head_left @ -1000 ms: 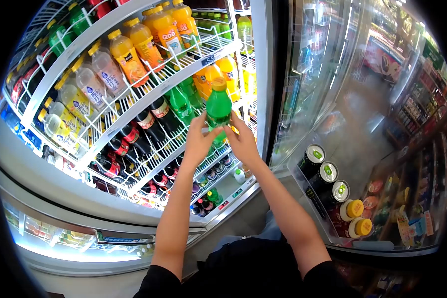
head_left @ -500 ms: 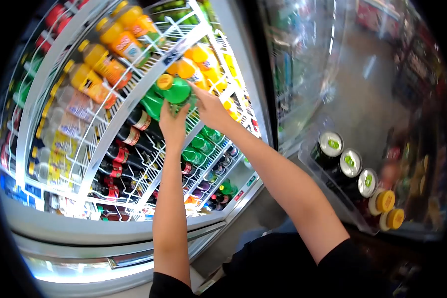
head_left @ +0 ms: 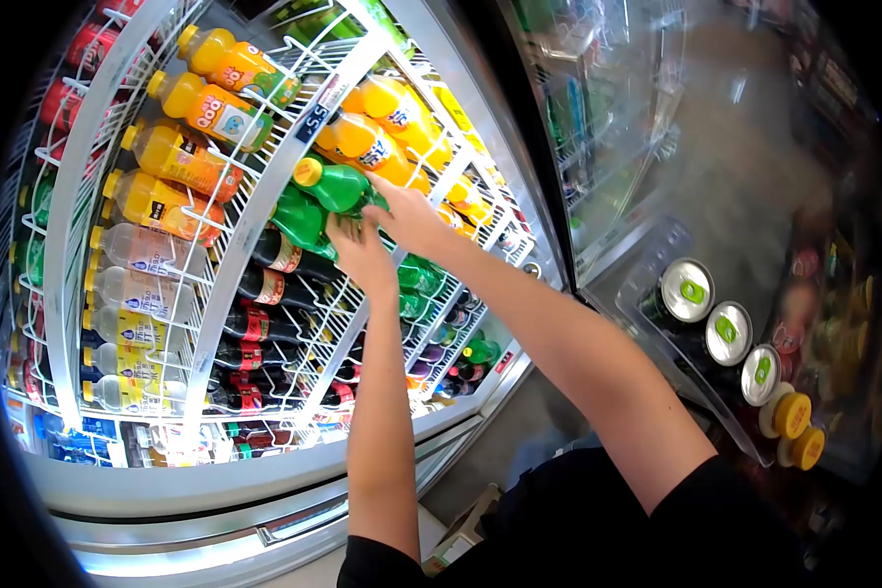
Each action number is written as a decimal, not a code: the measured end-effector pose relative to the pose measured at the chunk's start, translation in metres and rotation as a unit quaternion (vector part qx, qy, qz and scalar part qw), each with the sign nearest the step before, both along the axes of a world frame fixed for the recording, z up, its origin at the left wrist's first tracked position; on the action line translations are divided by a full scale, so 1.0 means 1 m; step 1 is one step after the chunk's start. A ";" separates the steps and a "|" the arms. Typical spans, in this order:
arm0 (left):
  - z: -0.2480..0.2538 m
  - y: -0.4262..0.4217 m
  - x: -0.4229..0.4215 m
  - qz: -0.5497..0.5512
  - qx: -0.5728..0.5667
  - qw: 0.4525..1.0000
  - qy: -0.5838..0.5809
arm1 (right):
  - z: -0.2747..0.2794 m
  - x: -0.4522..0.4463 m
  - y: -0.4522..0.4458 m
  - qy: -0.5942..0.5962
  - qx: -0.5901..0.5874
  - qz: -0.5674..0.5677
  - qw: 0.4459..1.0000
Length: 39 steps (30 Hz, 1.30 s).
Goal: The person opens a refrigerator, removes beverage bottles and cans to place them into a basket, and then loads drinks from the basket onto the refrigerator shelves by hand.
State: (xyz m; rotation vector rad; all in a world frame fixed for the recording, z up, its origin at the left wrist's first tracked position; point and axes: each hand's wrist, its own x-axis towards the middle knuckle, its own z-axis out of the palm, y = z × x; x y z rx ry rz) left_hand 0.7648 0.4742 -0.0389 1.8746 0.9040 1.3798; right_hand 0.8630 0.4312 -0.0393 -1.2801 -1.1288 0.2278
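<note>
A green bottle with a yellow cap (head_left: 331,184) lies tilted at the shelf front, between another green bottle (head_left: 299,218) and orange bottles (head_left: 374,142). My left hand (head_left: 365,253) is closed at its lower end, fingers against the bottle. From the right, my right hand (head_left: 407,211) grips the same bottle's side near its base. The bottle's lower part is hidden behind my fingers. Dark cola bottles (head_left: 276,286) lie on the shelf just below and to the left of my hands.
White wire shelves with a grey rail (head_left: 233,265) hold rows of drinks. Orange Qoo bottles (head_left: 223,110) stand at the upper left. On the right, the open glass door's clear tray (head_left: 701,367) holds several cans (head_left: 727,333) and yellow-capped bottles (head_left: 792,416).
Both hands have carried the green bottle from in front of the cooler into the shelf beside the other green bottle. The view has turned and moved closer to the shelves.
</note>
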 end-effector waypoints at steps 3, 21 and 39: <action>0.001 -0.006 0.006 0.038 0.046 0.997 0.039 | 0.000 -0.003 0.000 0.036 -0.060 -0.023 0.997; -0.005 -0.032 0.004 -0.011 -0.020 0.996 0.090 | -0.012 -0.007 0.016 0.039 -0.039 -0.072 0.996; -0.025 -0.118 -0.120 -0.119 -0.200 0.971 -0.062 | -0.052 -0.110 -0.152 0.245 -0.107 0.013 0.964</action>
